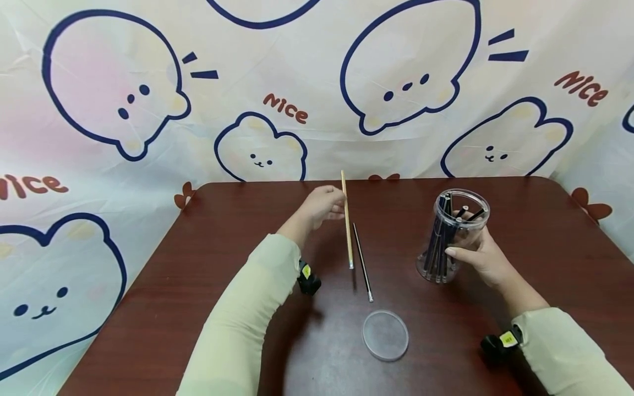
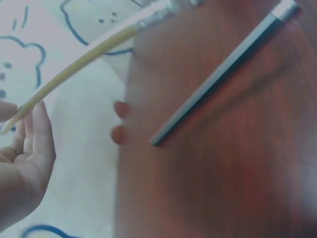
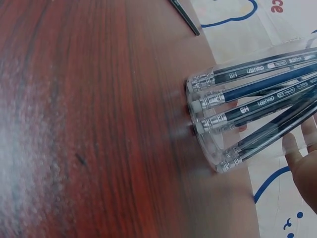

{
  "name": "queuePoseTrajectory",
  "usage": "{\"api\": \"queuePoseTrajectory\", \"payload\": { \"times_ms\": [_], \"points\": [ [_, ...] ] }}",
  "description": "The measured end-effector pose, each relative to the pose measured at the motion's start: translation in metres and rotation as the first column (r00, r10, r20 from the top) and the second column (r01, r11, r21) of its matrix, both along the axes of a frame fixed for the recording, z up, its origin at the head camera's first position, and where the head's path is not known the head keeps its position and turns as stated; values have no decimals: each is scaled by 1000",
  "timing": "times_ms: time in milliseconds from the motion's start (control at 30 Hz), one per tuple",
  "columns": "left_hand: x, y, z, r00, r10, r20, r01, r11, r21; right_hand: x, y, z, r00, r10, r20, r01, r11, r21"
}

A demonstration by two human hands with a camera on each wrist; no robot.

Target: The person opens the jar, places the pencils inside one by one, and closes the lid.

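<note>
My left hand (image 1: 323, 208) pinches a yellow pencil (image 1: 348, 234) near its upper end, between thumb and fingers. In the left wrist view the pencil's silver ferrule (image 2: 153, 14) points away from the hand. Below it a dark pencil (image 1: 362, 261) lies on the table, its silver end toward me. My right hand (image 1: 482, 256) grips a clear plastic jar (image 1: 460, 236) from the right side, thumb across the front. Several dark pencils (image 3: 257, 106) stand inside the jar with their eraser ends down. Part of the right hand's fingers is hidden behind the jar.
A round clear lid (image 1: 386, 335) lies on the dark brown table (image 1: 198, 308), nearer to me than the loose pencil. Behind the table hangs a pale cloth (image 1: 322, 66) printed with cartoon animals. Dark straps with small black devices sit at both wrists.
</note>
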State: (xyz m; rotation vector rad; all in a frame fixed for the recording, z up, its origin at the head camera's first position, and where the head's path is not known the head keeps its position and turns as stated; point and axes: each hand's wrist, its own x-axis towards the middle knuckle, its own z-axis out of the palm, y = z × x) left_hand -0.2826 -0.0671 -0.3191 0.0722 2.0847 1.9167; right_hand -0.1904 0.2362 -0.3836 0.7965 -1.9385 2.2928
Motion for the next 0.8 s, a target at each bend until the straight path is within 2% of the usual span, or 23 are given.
{"api": "queuePoseTrajectory", "payload": {
  "times_ms": [267,400,633,800],
  "points": [
    [1,21,55,993,-15,-113,30,991,128,-1,-1,1,1000,7,-7,-7,1000,-9],
    [2,36,78,987,-26,-156,50,987,150,-1,-1,0,1000,9,-6,-9,1000,-15],
    [7,68,109,978,-80,-194,114,979,170,0,-1,3,1000,-10,1,10,1000,-13],
    [11,88,122,968,-95,-231,131,980,148,-1,0,1,1000,2,0,-2,1000,-20]
  ]
}}
